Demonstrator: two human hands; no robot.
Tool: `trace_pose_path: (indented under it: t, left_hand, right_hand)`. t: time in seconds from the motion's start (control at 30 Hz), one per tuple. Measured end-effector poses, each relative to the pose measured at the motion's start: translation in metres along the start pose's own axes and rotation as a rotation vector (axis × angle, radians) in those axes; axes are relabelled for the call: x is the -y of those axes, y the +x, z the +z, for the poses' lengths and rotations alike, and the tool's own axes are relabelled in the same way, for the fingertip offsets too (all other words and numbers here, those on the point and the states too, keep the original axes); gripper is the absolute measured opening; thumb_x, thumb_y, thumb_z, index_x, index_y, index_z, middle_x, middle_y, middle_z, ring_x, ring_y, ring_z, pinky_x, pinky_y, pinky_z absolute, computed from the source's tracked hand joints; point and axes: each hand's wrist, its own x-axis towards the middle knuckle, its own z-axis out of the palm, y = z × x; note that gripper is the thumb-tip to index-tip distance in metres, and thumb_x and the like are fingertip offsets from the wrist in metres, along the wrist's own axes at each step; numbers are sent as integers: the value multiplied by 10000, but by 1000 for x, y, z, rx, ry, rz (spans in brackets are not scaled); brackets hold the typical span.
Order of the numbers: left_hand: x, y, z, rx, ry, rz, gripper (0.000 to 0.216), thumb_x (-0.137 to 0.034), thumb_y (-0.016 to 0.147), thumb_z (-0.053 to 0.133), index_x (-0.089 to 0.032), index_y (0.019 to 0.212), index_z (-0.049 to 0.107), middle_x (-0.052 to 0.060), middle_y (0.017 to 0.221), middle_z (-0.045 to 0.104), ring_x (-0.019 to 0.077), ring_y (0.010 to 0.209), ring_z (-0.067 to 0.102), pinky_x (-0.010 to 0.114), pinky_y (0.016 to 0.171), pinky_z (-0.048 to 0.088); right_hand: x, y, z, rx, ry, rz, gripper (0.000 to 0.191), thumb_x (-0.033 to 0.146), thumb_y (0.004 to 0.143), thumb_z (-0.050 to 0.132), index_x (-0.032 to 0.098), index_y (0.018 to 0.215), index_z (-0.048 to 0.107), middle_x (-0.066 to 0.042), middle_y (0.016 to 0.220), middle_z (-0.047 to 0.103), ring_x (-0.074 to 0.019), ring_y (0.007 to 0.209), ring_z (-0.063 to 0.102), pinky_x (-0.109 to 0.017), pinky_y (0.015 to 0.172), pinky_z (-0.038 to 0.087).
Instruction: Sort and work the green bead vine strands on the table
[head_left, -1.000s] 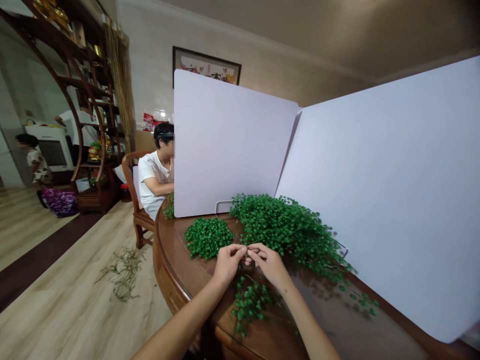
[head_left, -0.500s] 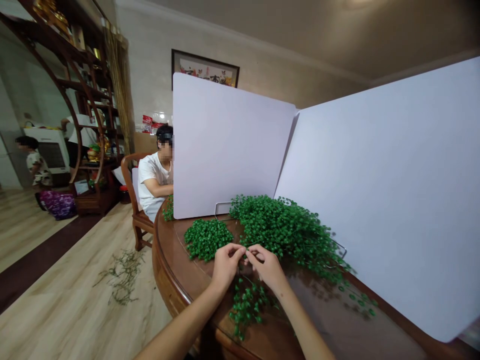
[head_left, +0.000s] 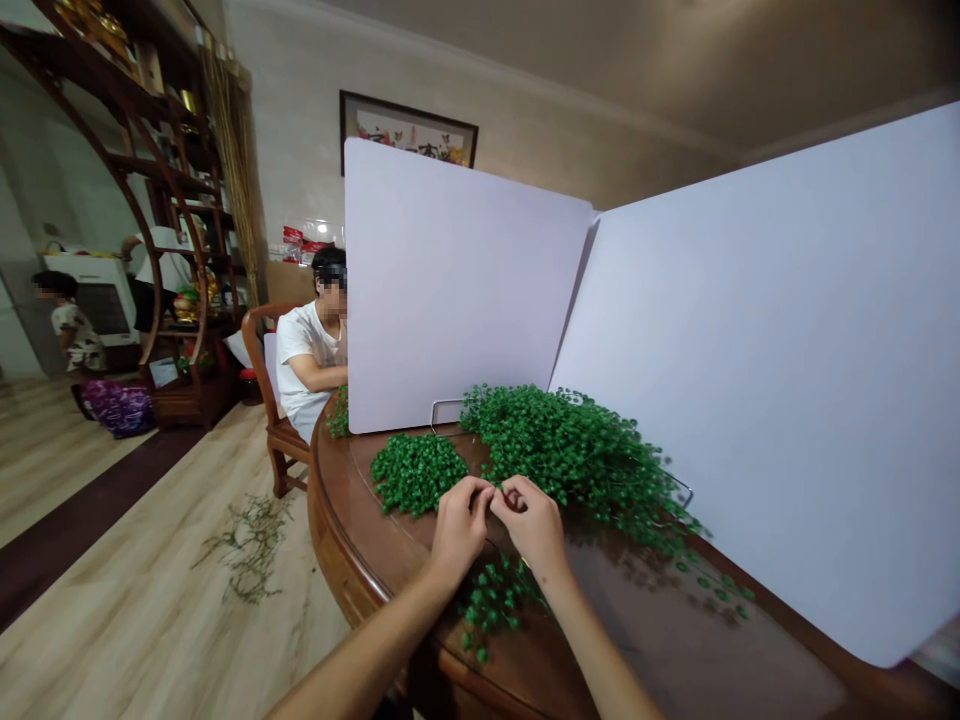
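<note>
My left hand [head_left: 460, 522] and my right hand [head_left: 534, 524] meet above the table, fingertips pinched close together. Whatever lies right at the fingertips is small and mostly hidden. Just beneath them is a green sprig [head_left: 491, 600] with small round heads, its thin stem running up toward my fingers. To the left of my hands sits a heap of loose round green heads [head_left: 416, 472]. Beyond my right hand spreads a larger pile of green sprigs [head_left: 570, 450], their stems still bearing round heads.
White panels [head_left: 465, 290] in wire stands [head_left: 448, 402] rise behind the piles on the round wooden table [head_left: 352, 560]. A person in a white shirt [head_left: 300, 345] sits on a wooden chair [head_left: 262, 325] at the far left. Bare stems [head_left: 247, 548] litter the floor.
Both hands have curled inward a little, covering the green bit that showed between the fingertips. The sprig below has shifted slightly upward. The piles look the same.
</note>
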Motion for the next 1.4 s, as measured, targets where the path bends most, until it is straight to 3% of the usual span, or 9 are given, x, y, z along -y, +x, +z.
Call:
trace_pose_path:
  t: [0.33, 0.4, 0.57, 0.63, 0.8, 1.0, 1.1, 1.2, 1.4]
  left_hand:
    - [-8, -11, -4, -34, 27, 89, 249, -279, 976, 393, -173, 899, 605, 50, 803, 622, 152, 737, 575, 230, 709, 437]
    - [-10, -12, -4, -9, 38, 127, 250, -282, 978, 395, -170, 937, 614, 62, 831, 632, 158, 755, 585, 237, 720, 448]
    - [-11, -14, -1, 308, 132, 491, 271, -230, 973, 398, -179, 1083, 640, 99, 973, 675, 187, 902, 615, 277, 848, 468]
    - [-9, -14, 0, 291, 151, 554, 272, -217, 968, 410, -185, 1091, 650, 104, 990, 675, 190, 910, 615, 283, 839, 475]
    - [-6, -10, -1, 54, -18, 347, 205, -243, 949, 490, -185, 1051, 658, 90, 968, 667, 186, 905, 614, 289, 834, 486]
    - [-5, -4, -1, 26, -241, 26, 194, -279, 919, 533, -178, 984, 686, 47, 848, 703, 148, 662, 612, 249, 668, 489]
    - [0, 1, 0, -45, -329, -87, 204, -288, 892, 555, -168, 1002, 679, 62, 912, 713, 174, 767, 647, 264, 727, 502]
    - [5, 5, 0, -93, -349, -146, 218, -299, 858, 587, -163, 1004, 673, 76, 973, 709, 197, 871, 647, 284, 794, 495]
    - [11, 5, -1, -165, -307, -179, 131, -289, 810, 631, -158, 803, 630, 33, 801, 644, 174, 769, 600, 265, 726, 472]
  right_hand:
    - [-22, 12, -23, -195, 0, 124, 261, 415, 842, 524, 215, 681, 568, 3, 595, 564, -149, 544, 505, -232, 549, 408]
    - [-27, 13, -27, -106, 2, 40, 264, 433, 845, 541, 209, 724, 612, -22, 668, 621, -156, 585, 542, -242, 598, 437]
    - [-21, 21, 0, 277, 211, 53, 299, 474, 820, 581, 204, 727, 670, -25, 670, 658, -168, 599, 600, -252, 573, 468]
    - [-16, 30, 17, 427, 334, 95, 309, 494, 781, 628, 196, 810, 708, -42, 741, 696, -194, 682, 649, -276, 635, 504]
    - [-14, 46, 39, 574, 685, 218, 552, 574, 705, 679, 171, 1081, 706, -114, 1010, 726, -252, 932, 677, -356, 828, 523]
    - [-19, 32, 20, 346, 624, 288, 421, 588, 799, 570, 198, 908, 687, -28, 728, 674, -172, 549, 612, -285, 499, 497]
    - [-17, 20, 7, 298, 638, 297, 433, 596, 841, 515, 197, 931, 659, -18, 709, 642, -155, 517, 583, -254, 423, 459]
    - [-12, 11, -2, 288, 558, 204, 413, 563, 856, 527, 188, 984, 645, -45, 774, 653, -175, 633, 621, -232, 441, 460]
    - [-5, 2, -3, 284, 306, -67, 238, 390, 871, 561, 222, 1012, 652, -55, 910, 651, -159, 715, 614, -243, 589, 510]
